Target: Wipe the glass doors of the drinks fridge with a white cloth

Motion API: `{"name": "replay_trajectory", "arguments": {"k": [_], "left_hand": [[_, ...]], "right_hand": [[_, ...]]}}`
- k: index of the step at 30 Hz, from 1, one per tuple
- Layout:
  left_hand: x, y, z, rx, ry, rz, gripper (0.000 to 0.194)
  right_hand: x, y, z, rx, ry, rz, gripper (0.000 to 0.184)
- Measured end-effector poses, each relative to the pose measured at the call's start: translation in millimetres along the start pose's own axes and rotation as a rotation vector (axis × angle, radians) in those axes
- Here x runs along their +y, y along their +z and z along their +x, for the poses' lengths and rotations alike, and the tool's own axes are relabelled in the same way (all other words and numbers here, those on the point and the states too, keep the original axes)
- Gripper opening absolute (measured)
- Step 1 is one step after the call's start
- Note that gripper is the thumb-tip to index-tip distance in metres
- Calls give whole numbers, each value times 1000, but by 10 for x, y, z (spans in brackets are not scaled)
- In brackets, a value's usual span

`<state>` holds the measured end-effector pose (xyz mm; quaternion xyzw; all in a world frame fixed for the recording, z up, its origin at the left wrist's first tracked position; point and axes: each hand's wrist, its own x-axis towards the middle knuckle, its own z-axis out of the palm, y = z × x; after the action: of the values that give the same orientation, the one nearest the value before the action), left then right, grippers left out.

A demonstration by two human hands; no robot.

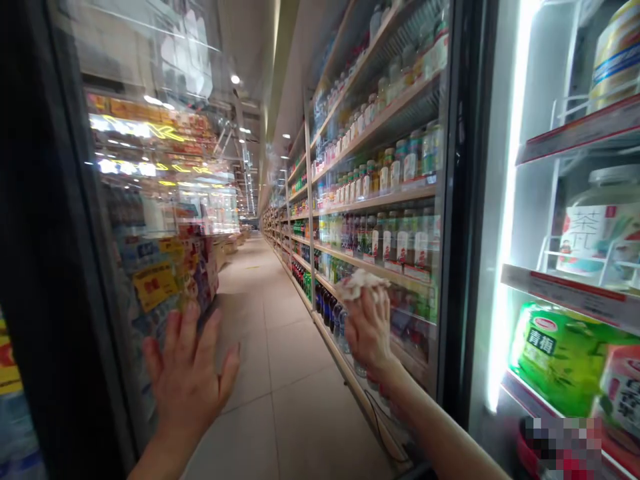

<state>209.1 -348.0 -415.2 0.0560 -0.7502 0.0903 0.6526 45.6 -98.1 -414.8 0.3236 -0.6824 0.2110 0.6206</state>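
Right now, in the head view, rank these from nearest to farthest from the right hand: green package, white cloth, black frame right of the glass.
From the right hand:
1. White cloth: at its fingertips, touching.
2. Black frame: upright, to the hand's right.
3. Green package: farther right, beyond the frame, low in the picture.

— Can you see the whole pale cloth [363, 280]?
— No, the right hand [369, 328] covers part of it. Both forearms [167, 448] [434, 421] are cut off by the bottom edge.
— And what is written on the yellow sign [155, 287]?
— It is too blurred for reading. Also, coarse squares [565, 440] hide something at the lower right.
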Motion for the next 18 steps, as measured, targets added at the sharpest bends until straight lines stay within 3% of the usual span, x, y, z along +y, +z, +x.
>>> {"name": "replay_trajectory", "arguments": {"k": [2,3,6,8,9,12,14,18], "left_hand": [[-1,-12,3,-7,5,2,73],[-2,-17,5,-8,12,5,73],[-2,-22,8,-3,39,11,73],[-2,-21,12,-1,35,14,72],[-3,-21,15,0,31,16,72],[-7,-27,20,0,33,19,72],[-8,-35,9,-8,40,15,73],[14,-58,-4,6,53,2,72]], "right_hand": [[-26,-6,52,-14,-149,34,48],[36,-5,111,36,-113,19,48],[237,17,358,241,273,-79,47],[169,30,471,239,354,-95,47],[70,32,488,189,278,-79,47],[-203,23,443,16,-126,6,41],[-156,13,449,29,-181,10,39],[180,11,668,267,300,-74,45]]}}
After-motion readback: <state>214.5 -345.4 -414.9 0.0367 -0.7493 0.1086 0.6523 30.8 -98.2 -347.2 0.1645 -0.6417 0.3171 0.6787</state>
